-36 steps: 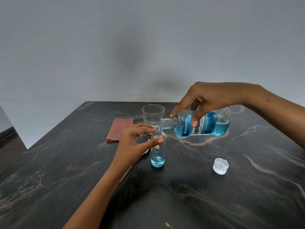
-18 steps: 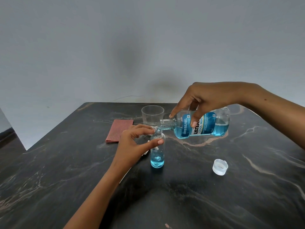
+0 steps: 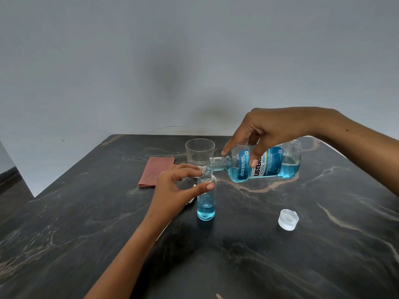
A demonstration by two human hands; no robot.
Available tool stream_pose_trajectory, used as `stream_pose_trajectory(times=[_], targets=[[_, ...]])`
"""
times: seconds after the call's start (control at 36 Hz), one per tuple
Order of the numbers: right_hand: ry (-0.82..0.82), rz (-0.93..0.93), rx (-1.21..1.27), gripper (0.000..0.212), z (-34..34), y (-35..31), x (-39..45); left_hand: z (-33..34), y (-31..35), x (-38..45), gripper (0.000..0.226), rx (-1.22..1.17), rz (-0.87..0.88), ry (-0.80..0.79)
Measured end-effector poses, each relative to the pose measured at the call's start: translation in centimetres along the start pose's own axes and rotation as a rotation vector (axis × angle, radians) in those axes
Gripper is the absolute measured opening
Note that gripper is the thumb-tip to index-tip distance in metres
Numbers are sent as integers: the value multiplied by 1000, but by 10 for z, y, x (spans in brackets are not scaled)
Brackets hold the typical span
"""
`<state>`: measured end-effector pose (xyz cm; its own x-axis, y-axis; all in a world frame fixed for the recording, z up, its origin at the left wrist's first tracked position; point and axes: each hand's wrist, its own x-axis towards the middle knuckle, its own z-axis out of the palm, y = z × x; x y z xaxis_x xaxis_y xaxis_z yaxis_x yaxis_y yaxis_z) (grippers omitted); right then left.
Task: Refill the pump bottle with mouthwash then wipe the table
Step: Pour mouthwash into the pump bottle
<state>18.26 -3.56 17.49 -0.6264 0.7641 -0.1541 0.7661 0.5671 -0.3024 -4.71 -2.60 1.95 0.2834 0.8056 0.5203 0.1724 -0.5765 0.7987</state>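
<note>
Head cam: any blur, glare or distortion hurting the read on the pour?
Head view: sharp on the small bottle and mouthwash bottle; lighting soft, with a dim shadow on the wall; the table shows slight sheen, no hard glare; wide-angle stretch at the edges.

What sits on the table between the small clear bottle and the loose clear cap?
Nothing: in the head view, only bare dark marble table separates the small clear bottle from the clear cap.

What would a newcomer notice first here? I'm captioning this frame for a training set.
The blue mouthwash bottle, tipped nearly flat in the right hand, pouring into the small clear bottle at table centre, which the left hand holds. A clear cap lies to its right; a red cloth and glass sit behind.
</note>
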Motion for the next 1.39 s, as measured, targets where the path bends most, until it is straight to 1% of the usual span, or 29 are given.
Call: stream_pose_trajectory(times=[0.53,0.67,0.97,1.11,1.39], targets=[[-6,16,26,50,-3,-3,2,0,-2,0,50,-2,2,-8],[-23,18,11,49,-4,-5,2,0,-2,0,45,-3,-3,-7],[-22,29,-4,51,-5,-7,4,0,-3,1,40,-6,4,-2],[-39,19,-18,50,-7,-9,4,0,-4,1,33,6,4,-2],[-37,1,-19,47,-8,-9,5,0,-4,0,41,5,6,-4]])
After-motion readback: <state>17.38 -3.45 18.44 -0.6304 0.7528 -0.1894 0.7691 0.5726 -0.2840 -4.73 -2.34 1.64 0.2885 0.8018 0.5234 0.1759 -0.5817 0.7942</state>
